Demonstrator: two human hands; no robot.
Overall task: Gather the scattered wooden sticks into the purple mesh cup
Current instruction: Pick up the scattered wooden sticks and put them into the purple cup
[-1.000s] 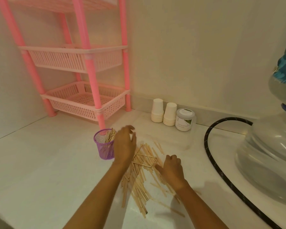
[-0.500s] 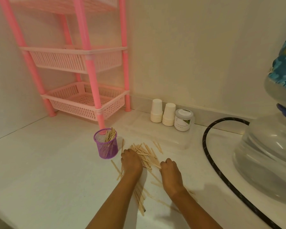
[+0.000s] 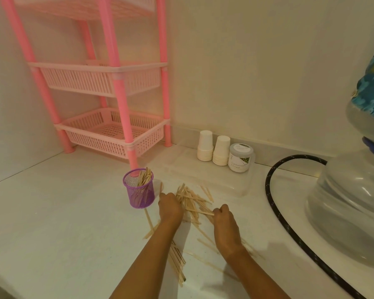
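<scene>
Kneeling over the white floor, the person is working both hands into the heap of wooden sticks (image 3: 191,200). The left hand (image 3: 170,207) is lying curled at the heap's left side, fingers bent down among the sticks (whether they are pinching any, I cannot tell). The right hand (image 3: 225,221) is closing its fingertips on the end of a stick at the heap's right side. More sticks are lying loose under and between the forearms. The purple mesh cup (image 3: 139,188) is standing upright just left of the left hand, already holding a bunch of sticks, near the foot of the pink shelf rack (image 3: 117,87). Two paper cup stacks (image 3: 213,147) and a labelled jar (image 3: 240,157) are sitting by the wall.
</scene>
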